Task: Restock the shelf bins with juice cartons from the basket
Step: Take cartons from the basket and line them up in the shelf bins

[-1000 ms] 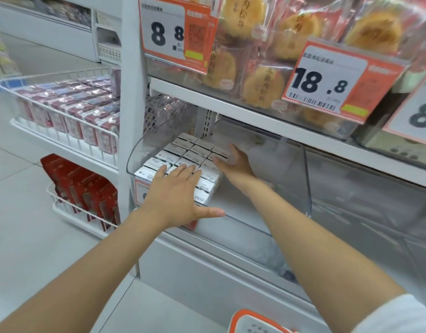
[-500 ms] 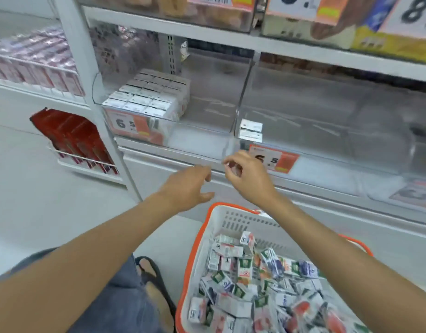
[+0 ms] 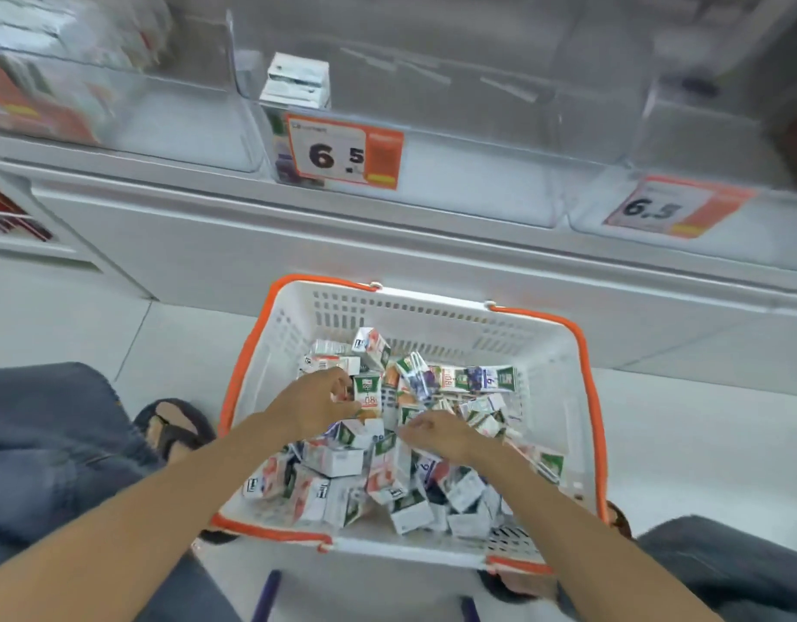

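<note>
The basket point(image 3: 432, 316) stood on the pale tiled floor point(image 3: 702, 442) just near of the shelf. It was white plastic with slotted walls, an orange rim and orange handles. Small box-shaped cartons point(image 3: 334, 460) lay in it in a loose heap at every angle, white with green, orange-red or purple panels. Most print on them was too small to read.

The left hand point(image 3: 318, 404) was at the far left of the heap, its fingers curled against an upright green-topped carton point(image 3: 367, 392) that bore red figures looking like "08". Whether they gripped it could not be told. The right hand point(image 3: 437, 435) lay palm down on the middle of the heap, fingers fairly straight and close together, pointing left and holding nothing.

Beyond the basket ran a row of clear plastic bins with rounded corners. The middle bin point(image 3: 477, 141) held a few white-topped cartons point(image 3: 298, 80) in its far left corner. On its front was an orange and white tag point(image 3: 345, 152) reading "6 5". The right bin point(image 3: 612, 127) bore a like tag point(image 3: 675, 208) reading "6.5". The left bin point(image 3: 185, 119) was blurred, with an orange tag point(image 3: 28, 110) that could not be read.

Blue denim knees point(image 3: 42, 442) flanked the basket, and a dark sandal point(image 3: 172, 424) showed at its left.
</note>
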A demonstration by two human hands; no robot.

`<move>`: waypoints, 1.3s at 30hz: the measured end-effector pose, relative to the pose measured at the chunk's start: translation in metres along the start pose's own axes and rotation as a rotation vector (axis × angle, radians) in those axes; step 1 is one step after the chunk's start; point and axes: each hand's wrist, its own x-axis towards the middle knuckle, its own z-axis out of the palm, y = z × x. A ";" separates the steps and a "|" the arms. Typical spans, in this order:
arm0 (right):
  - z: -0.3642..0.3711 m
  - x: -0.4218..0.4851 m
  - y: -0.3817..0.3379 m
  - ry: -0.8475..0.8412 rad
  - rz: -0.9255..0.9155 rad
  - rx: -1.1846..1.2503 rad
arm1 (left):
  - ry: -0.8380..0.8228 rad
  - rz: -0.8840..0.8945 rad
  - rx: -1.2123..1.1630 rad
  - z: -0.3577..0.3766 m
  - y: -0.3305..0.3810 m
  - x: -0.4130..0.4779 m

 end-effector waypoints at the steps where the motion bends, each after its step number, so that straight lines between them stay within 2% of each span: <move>1: 0.007 0.002 -0.008 -0.027 -0.006 -0.021 | 0.000 -0.008 -0.006 0.000 0.000 0.001; 7: -0.013 0.007 -0.035 0.126 -0.068 0.130 | -0.001 -0.077 -0.207 0.003 0.015 0.002; 10: -0.038 -0.003 -0.048 0.241 -0.152 0.334 | -0.132 -0.110 -0.480 0.001 0.034 -0.004; 12: -0.046 -0.010 -0.058 0.233 -0.228 0.501 | -0.216 -0.135 -0.654 -0.003 0.040 -0.007; 14: -0.044 -0.013 -0.067 0.176 -0.276 0.597 | -0.194 -0.158 -0.734 -0.015 0.037 -0.010; 16: -0.032 -0.011 -0.071 0.118 -0.235 0.491 | -0.062 -0.177 -0.766 -0.031 0.029 -0.017; 19: 0.006 -0.004 -0.075 0.011 -0.087 0.086 | 0.130 -0.198 -0.844 -0.053 0.008 -0.029; 21: 0.040 0.000 -0.076 -0.057 -0.055 -0.116 | 0.130 -0.179 -0.920 -0.062 -0.003 -0.035; 23: 0.066 0.003 -0.077 -0.004 -0.044 -0.214 | 0.113 -0.163 -0.963 -0.066 -0.009 -0.040; 26: 0.067 0.001 -0.082 0.185 -0.038 -0.087 | 0.125 -0.153 -0.967 -0.068 -0.011 -0.041; 28: 0.042 -0.005 -0.089 0.234 -0.096 0.008 | 0.140 -0.135 -0.967 -0.071 -0.008 -0.039; 31: -0.010 -0.022 -0.111 0.236 -0.253 0.185 | 0.188 -0.106 -0.972 -0.081 -0.001 -0.034; 34: -0.056 -0.044 -0.143 0.163 -0.398 0.284 | 0.200 -0.077 -0.974 -0.091 0.007 -0.034; 37: -0.081 -0.061 -0.172 0.061 -0.506 0.341 | 0.033 -0.004 -1.021 -0.097 0.013 -0.041; 39: -0.089 -0.066 -0.189 0.052 -0.549 0.315 | -0.092 0.031 -1.060 -0.098 0.016 -0.046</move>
